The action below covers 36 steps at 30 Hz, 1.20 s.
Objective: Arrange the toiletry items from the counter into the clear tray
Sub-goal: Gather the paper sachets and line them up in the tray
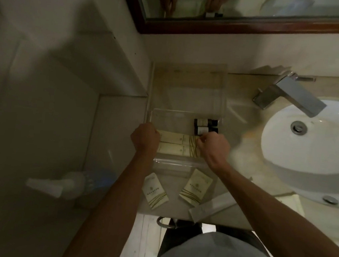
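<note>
The clear tray (pixel 187 92) sits on the counter left of the sink. Inside it, two long cream boxes (pixel 175 144) lie side by side near the front wall, and two small dark bottles (pixel 203 126) lie at the right. My left hand (pixel 145 136) is closed at the left ends of the boxes. My right hand (pixel 212 146) is closed at their right ends, fingers pinching the upper box. In front of the tray on the counter lie two cream sachets (pixel 154 190) (pixel 196 187) and a long white packet (pixel 211 208).
A white basin (pixel 313 147) with a chrome tap (pixel 291 95) fills the right side. A wood-framed mirror (pixel 248 30) hangs behind. A spray bottle (pixel 70 183) stands on the low ledge to the left. The counter's front edge runs just below the sachets.
</note>
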Tool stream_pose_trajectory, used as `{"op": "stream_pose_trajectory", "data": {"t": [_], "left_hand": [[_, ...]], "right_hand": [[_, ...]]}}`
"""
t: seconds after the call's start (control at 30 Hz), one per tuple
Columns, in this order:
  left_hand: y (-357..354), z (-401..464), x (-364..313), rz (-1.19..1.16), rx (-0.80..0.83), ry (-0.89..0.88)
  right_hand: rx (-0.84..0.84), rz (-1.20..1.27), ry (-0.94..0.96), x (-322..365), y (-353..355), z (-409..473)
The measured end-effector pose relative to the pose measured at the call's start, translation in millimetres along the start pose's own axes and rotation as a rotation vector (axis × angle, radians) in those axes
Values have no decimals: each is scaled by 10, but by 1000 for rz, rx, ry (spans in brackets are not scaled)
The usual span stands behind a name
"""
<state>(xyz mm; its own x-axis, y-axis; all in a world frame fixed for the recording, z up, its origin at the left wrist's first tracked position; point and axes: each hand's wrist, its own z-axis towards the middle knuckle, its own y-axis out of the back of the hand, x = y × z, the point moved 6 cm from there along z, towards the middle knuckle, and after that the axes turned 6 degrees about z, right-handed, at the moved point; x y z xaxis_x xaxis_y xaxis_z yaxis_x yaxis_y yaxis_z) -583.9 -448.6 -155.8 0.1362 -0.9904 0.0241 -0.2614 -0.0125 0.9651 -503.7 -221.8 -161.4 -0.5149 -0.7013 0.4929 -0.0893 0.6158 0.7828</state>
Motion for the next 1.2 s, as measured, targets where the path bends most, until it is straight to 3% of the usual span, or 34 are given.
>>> {"op": "stream_pose_trajectory", "data": {"t": [0.1, 0.33, 0.57, 0.7, 1.2], "left_hand": [[-13, -100, 16, -43, -35, -17], [6, -763, 230, -402, -145, 48], [-395, -1942, 49, -459, 79, 101], [-655, -2357, -62, -448, 229, 158], [-870, -2439, 127, -548, 164, 302]], "right_hand": [[-16, 46, 56, -12, 46, -44], [-149, 168, 139, -411, 617, -512], [142, 52, 84, -916, 107, -1031], [176, 122, 40, -948, -168, -1066], [249, 269, 114, -624, -450, -1050]]}}
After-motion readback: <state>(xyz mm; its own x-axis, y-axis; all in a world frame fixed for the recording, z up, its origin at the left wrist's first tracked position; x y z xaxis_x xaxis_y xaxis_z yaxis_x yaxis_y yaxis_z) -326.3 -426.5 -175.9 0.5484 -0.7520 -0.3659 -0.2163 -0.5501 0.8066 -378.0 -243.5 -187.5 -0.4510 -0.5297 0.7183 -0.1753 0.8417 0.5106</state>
